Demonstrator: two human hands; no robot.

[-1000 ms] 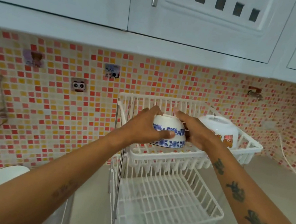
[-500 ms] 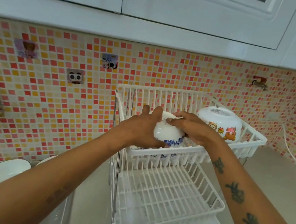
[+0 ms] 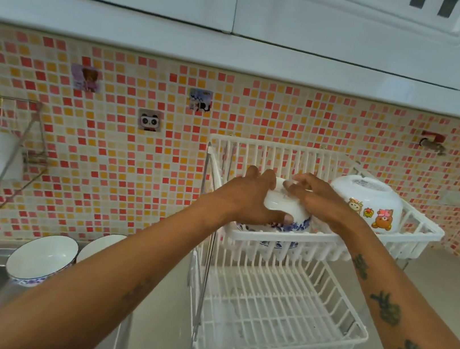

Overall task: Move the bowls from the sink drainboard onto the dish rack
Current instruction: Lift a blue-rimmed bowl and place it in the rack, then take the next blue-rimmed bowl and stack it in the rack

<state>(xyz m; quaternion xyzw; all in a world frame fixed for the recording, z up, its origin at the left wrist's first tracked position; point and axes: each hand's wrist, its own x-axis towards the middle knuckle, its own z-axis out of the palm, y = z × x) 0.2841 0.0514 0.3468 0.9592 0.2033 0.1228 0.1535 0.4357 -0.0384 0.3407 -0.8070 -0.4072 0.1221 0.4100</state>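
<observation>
White porcelain, blue-patterned bowl [image 3: 285, 212] sits inverted in the white plastic dish rack's [image 3: 411, 228] top tier, both hands [image 3: 249, 198] [image 3: 320, 201] clasping it; beside it, one cartoon-printed bowl [image 3: 367, 204]. Left of the rack, two bowls [image 3: 41, 259] remain.

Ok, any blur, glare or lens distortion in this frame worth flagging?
Head view: wide-angle bend curves the cabinet edge; both hands, left hand and right hand, and the blue-patterned bowl look motion-smeared; lighting is even, without harsh glare; the cartoon bowl stays fairly sharp.
</observation>
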